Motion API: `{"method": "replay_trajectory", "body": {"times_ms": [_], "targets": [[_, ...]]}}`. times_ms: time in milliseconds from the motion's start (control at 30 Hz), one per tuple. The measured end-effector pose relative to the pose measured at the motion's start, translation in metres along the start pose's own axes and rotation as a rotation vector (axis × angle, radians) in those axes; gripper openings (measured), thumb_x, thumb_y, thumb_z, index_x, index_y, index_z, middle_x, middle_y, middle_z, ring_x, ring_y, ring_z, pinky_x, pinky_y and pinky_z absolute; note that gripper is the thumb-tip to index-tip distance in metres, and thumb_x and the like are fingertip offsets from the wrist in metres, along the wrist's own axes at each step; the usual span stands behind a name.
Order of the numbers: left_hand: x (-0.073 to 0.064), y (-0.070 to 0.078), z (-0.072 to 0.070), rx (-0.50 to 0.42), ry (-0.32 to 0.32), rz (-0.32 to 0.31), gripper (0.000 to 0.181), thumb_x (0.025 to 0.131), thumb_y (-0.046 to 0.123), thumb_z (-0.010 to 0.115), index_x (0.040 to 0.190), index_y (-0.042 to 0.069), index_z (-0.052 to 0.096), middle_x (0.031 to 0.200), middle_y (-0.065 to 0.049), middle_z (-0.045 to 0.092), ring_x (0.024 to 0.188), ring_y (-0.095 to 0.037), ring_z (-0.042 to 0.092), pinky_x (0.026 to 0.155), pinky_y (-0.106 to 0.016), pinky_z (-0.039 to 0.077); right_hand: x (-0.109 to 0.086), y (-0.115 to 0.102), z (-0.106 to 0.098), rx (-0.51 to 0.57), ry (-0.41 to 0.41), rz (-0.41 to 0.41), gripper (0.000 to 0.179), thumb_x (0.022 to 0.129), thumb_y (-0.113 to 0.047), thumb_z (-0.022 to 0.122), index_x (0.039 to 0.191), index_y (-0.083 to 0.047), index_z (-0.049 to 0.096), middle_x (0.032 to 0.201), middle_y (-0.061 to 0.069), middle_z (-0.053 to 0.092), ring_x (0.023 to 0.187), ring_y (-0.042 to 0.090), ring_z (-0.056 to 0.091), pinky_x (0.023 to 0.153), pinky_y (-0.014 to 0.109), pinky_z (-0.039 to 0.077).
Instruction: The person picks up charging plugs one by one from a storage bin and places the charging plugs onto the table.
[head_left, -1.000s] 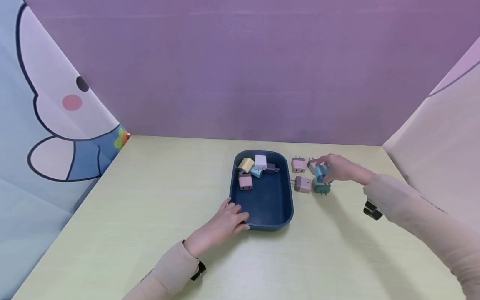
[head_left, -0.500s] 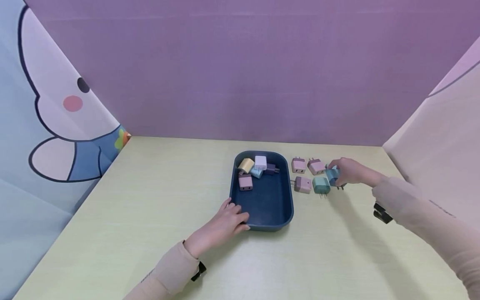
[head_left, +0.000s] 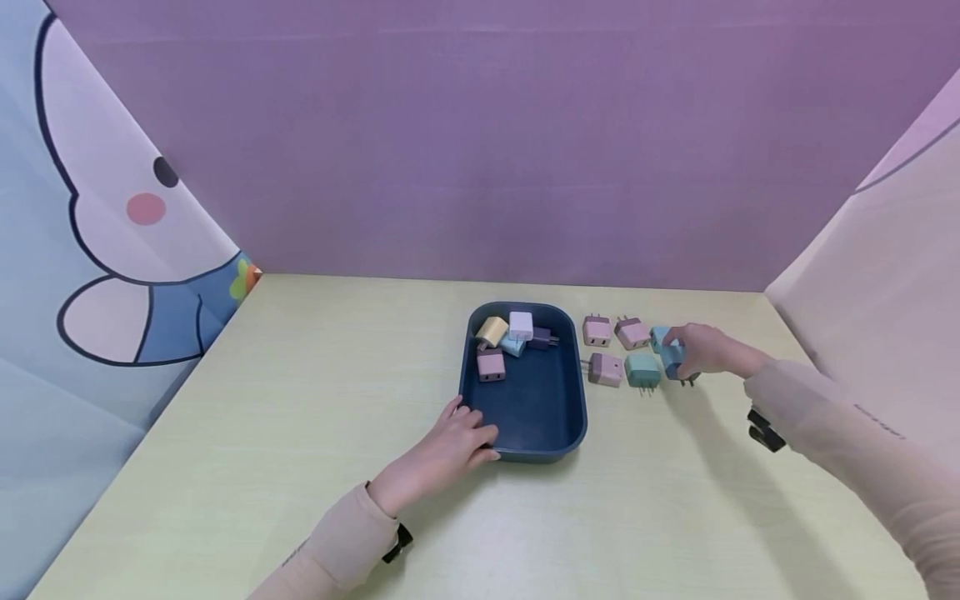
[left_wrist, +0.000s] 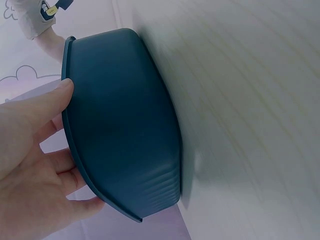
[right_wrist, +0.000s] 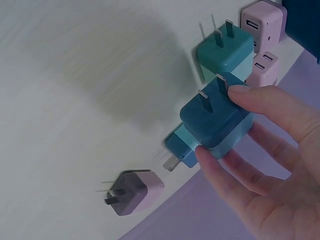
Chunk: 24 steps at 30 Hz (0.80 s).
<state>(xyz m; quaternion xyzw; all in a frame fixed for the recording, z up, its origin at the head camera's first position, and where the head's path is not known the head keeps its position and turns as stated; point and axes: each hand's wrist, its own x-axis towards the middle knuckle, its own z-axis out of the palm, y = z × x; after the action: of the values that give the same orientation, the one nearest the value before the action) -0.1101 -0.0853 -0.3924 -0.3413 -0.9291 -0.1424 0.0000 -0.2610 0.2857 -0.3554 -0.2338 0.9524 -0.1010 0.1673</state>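
Note:
My left hand [head_left: 450, 437] grips the near-left corner of a dark blue tray [head_left: 532, 417], its thumb and fingers on the rim [left_wrist: 75, 145]. Between thumb and fingers, my right hand [head_left: 705, 348] pinches a two-tone blue charger plug [right_wrist: 215, 117], prongs outward. Just left of it lies a green charger plug [head_left: 642, 370]. A light blue charger plug [head_left: 658, 337] lies behind the held one and is partly covered by it in the right wrist view. Farther along there is a mauve-and-pink charger plug [right_wrist: 135, 192], which the hand mostly hides in the head view.
Three pink charger plugs, one of them [head_left: 605, 369] nearest the green one, lie right of the tray. Inside the tray's far part are several plugs, among them a yellow one [head_left: 492, 331] and a white one [head_left: 521, 325]. A purple backdrop [head_left: 480, 167] rises behind the table.
My right hand has moved right and slightly nearer with the blue charger plug, from over the green one to its right. A pink and a light blue plug have come into view. The left hand stays put.

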Motion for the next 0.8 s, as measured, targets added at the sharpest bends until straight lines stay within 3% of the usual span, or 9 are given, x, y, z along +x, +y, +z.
{"method": "replay_trajectory", "body": {"times_ms": [233,400,600,800], "targets": [[0.0,0.0,0.001,-0.01,-0.005,-0.003,0.016,0.086,0.03,0.055,0.081,0.015,0.054,0.073,0.006,0.044,0.076,-0.013,0.045,0.101,-0.05,0.024,-0.002,0.001,0.004,-0.074,-0.012,0.021,0.05,0.063,-0.006,0.067,0.11,0.007,0.053,0.062,0.0,0.043,0.051,0.012,0.034,0.056,0.029,0.03],[0.0,-0.001,0.001,-0.011,-0.008,-0.003,0.015,0.086,0.03,0.055,0.081,0.016,0.055,0.073,0.006,0.044,0.076,-0.013,0.045,0.101,-0.05,0.024,-0.002,0.003,0.009,-0.011,-0.03,0.014,0.051,0.063,0.0,0.065,0.111,0.011,0.05,0.06,0.0,0.041,0.049,0.01,0.031,0.05,0.025,0.029],[0.0,-0.001,0.001,-0.01,-0.004,-0.001,0.015,0.086,0.03,0.055,0.081,0.016,0.054,0.073,0.006,0.043,0.076,-0.013,0.045,0.101,-0.05,0.024,0.0,0.005,0.012,0.023,-0.035,0.012,0.051,0.063,0.003,0.064,0.11,0.013,0.049,0.061,0.001,0.04,0.051,0.01,0.03,0.049,0.023,0.028],[0.0,-0.001,0.001,-0.017,0.0,0.0,0.015,0.086,0.03,0.055,0.08,0.016,0.053,0.073,0.006,0.043,0.076,-0.013,0.045,0.101,-0.05,0.024,0.003,0.007,0.017,0.032,-0.036,0.015,0.05,0.061,0.003,0.065,0.108,0.013,0.05,0.081,0.015,0.055,0.054,0.012,0.037,0.05,0.024,0.033]]}}
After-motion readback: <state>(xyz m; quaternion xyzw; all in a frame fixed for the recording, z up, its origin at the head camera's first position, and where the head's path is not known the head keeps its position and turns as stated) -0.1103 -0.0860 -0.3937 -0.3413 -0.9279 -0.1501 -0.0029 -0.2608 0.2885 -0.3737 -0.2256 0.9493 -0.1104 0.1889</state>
